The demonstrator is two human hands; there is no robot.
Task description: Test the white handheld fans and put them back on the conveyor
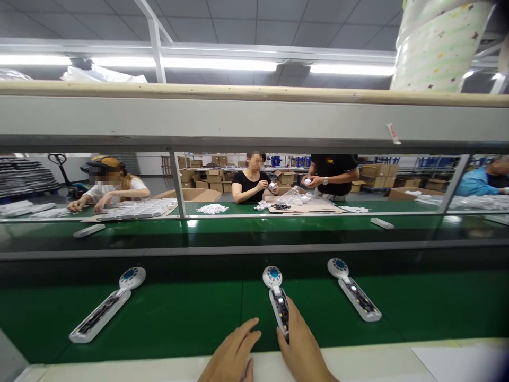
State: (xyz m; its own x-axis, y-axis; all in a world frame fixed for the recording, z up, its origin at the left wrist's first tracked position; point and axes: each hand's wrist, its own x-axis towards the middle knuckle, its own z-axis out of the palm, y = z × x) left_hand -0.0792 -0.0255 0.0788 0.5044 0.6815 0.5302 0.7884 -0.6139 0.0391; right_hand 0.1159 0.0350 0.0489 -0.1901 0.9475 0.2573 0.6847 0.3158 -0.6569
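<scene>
A white handheld device (277,300) lies in front of me, its round head with a blue centre pointing away. Its handle is uncovered, with dark inner parts and a small bright spot showing. My right hand (303,345) grips the lower end of that handle between thumb and fingers, hiding part of it. To its left, my left hand (233,354) is empty, fingers apart and stretched toward the device without touching it. A similar uncovered device (101,313) rests on the green surface at left, and another device (356,294) at right.
The green work surface (191,307) has a pale front edge (358,361). White elongated pieces (89,230) (382,223) lie farther back. A shelf beam (238,119) crosses overhead. Beyond it, co-workers (254,180) handle white parts beside cardboard boxes (214,178).
</scene>
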